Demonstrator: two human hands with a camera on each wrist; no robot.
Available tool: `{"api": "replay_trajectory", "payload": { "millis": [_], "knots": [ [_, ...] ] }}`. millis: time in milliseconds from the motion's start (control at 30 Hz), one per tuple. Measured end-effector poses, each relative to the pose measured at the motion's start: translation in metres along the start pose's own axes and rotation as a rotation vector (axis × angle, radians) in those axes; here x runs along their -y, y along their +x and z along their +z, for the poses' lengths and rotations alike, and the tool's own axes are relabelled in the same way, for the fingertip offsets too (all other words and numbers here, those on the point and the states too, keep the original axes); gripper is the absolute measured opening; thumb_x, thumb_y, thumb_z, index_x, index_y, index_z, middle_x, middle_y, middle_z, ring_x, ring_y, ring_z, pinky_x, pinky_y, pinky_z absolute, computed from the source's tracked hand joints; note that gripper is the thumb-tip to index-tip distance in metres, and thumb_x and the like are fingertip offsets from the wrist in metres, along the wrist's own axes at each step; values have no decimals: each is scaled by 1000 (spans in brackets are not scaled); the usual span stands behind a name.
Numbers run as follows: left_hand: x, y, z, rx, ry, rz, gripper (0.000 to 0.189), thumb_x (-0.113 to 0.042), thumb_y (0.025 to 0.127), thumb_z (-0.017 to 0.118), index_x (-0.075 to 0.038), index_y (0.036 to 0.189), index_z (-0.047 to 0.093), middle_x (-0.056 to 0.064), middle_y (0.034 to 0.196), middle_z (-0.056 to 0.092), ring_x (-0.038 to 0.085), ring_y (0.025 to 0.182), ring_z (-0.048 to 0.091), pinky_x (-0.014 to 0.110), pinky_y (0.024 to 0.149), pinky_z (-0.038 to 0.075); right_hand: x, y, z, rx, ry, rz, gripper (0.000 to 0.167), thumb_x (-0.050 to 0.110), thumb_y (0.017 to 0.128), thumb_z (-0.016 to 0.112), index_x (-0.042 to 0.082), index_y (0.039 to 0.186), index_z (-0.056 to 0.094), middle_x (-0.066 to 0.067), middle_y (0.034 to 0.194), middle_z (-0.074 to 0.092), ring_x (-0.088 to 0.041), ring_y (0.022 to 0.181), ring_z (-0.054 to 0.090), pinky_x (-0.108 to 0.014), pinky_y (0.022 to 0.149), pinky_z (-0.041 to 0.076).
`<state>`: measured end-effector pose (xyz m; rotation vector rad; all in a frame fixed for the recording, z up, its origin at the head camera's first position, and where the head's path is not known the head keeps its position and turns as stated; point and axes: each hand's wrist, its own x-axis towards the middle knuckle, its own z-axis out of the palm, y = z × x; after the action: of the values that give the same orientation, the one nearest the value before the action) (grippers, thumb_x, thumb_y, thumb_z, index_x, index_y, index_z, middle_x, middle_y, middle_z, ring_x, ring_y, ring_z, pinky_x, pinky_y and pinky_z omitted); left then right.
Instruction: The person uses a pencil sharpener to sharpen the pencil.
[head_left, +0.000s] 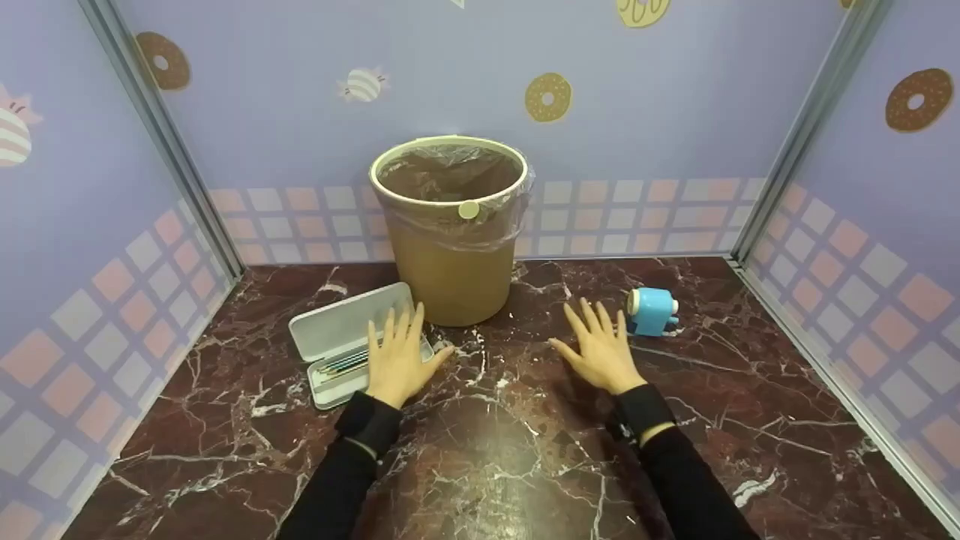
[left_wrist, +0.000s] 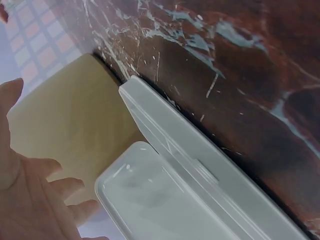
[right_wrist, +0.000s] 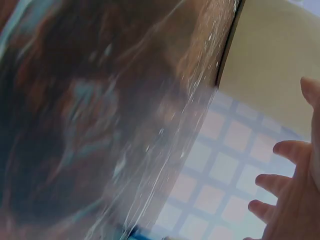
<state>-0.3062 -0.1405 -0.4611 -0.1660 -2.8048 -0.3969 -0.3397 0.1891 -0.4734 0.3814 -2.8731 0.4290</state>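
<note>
My left hand [head_left: 400,361] has its fingers spread, palm down, in front of an open pale grey pencil case [head_left: 334,328]. It covers the case's right part in the head view, and several pencils [head_left: 346,365] show beside it in the tray. From the left wrist, the raised lid [left_wrist: 150,195] appears past the fingertips. My right hand [head_left: 604,355] is also spread, with nothing in its grasp. Just right of its fingers stands a light blue pencil sharpener [head_left: 655,310] with white parts.
A tan waste bin [head_left: 454,281] with a clear plastic liner stands at the back, behind and between the hands. The dark red marbled tabletop [head_left: 487,457] is bounded by patterned panels [head_left: 660,135] at the back and both sides.
</note>
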Motion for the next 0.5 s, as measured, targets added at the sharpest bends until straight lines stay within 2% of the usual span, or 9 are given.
{"api": "replay_trajectory", "payload": {
  "millis": [267, 500],
  "knots": [
    [24, -10, -9, 10, 21, -33, 99, -62, 90, 64, 0, 159, 29, 22, 166, 32, 43, 155, 30, 65, 127, 14, 32, 12, 12, 14, 39, -129, 69, 50, 101, 54, 11, 157, 39, -20, 166, 34, -45, 153, 32, -64, 127, 15],
    [47, -26, -23, 24, -1, -56, 100, -50, 86, 76, 7, 155, 32, 28, 160, 38, 47, 149, 37, 65, 125, 21, 65, 22, 23, 11, 129, -328, 59, 32, 101, 62, -2, 147, 50, -26, 154, 50, -45, 144, 46, -57, 124, 32]
  ]
}}
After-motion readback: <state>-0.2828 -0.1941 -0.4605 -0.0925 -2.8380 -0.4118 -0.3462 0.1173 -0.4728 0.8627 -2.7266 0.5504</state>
